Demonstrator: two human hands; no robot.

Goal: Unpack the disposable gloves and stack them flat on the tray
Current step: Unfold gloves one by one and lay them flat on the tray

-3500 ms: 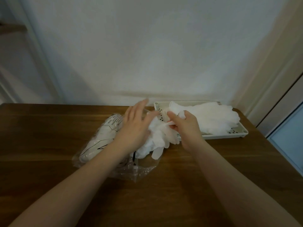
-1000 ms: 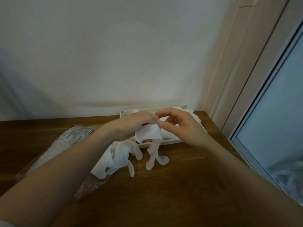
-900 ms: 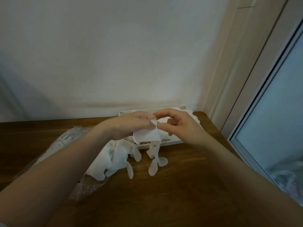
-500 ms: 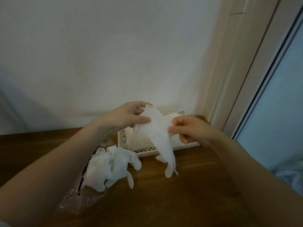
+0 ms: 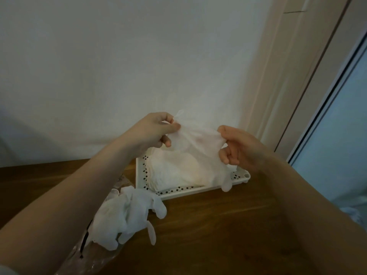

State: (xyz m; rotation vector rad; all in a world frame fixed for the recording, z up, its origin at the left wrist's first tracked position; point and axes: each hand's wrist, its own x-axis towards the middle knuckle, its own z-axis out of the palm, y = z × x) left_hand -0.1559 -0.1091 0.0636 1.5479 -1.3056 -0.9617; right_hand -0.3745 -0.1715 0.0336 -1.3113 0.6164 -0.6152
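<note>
A thin translucent glove [image 5: 198,143] hangs stretched between my hands above the tray. My left hand [image 5: 156,132] pinches its cuff at the upper left, and my right hand [image 5: 236,147] pinches the cuff's right edge. The glove's fingers droop over the tray's near right rim. The white perforated tray [image 5: 178,192] sits by the wall and holds a flat stack of gloves [image 5: 172,171]. A loose bunch of white gloves [image 5: 127,213] spills from the clear plastic bag [image 5: 89,255] on the table at the lower left.
The wooden table [image 5: 218,235] runs to a white wall behind the tray. A beige door frame [image 5: 288,76] and a glass panel [image 5: 341,135] stand at the right, close to the table's end.
Both hands have lifted the glove higher and pulled its cuff wider apart. The glove now hangs over the tray's stack instead of in front of the tray.
</note>
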